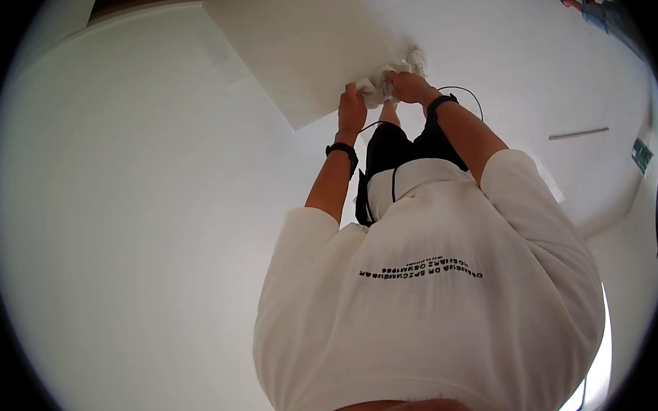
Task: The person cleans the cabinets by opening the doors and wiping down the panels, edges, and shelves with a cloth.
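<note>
Held out in front of my waist is a crumpled white cloth (371, 92), bunched between my two hands. My left hand (352, 109) pinches its left end, fingers closed. The fingers of my right hand (410, 87) are closed on the other end, a little farther out. What kind of cloth it is does not show clearly. Just beyond my right hand a white shoe (417, 59) shows on the floor. A thin black cable (472, 93) loops beside my right wrist.
A pale wall (138, 197) fills the left side. Beneath my hands lies a beige panel-like surface (299, 50). Another person (605, 17) is partly visible at the top right. A thin brown strip (578, 133) and a green sign (641, 156) appear on the right.
</note>
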A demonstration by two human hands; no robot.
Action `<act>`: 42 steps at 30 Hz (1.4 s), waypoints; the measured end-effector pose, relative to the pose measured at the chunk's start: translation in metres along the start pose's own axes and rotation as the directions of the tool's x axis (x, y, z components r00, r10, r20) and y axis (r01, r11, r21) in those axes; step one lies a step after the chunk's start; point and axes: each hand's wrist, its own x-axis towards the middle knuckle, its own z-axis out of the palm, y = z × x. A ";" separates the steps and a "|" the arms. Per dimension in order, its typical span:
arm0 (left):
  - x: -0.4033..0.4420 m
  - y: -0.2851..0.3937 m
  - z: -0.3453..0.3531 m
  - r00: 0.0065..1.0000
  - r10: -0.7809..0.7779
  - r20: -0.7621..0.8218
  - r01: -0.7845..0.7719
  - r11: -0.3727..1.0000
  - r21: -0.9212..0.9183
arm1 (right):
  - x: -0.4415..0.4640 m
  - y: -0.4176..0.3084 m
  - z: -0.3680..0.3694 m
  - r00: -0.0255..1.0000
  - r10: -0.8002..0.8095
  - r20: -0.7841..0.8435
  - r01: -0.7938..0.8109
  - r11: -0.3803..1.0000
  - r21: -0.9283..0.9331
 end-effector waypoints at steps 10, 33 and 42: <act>0.113 -0.016 -0.021 0.960 0.278 -0.030 -0.263 0.934 0.244 | 0.024 0.039 0.048 0.932 0.085 -0.352 -0.021 0.983 0.182; 0.230 0.002 -0.044 0.872 0.478 -0.106 -0.347 0.756 0.555 | 0.050 -0.032 -0.025 0.833 0.393 -0.389 -0.234 0.888 0.395; 0.359 -0.039 -0.077 0.888 0.457 -0.056 -0.307 0.678 0.668 | 0.218 -0.065 -0.122 0.770 0.173 -0.615 -0.135 0.985 0.108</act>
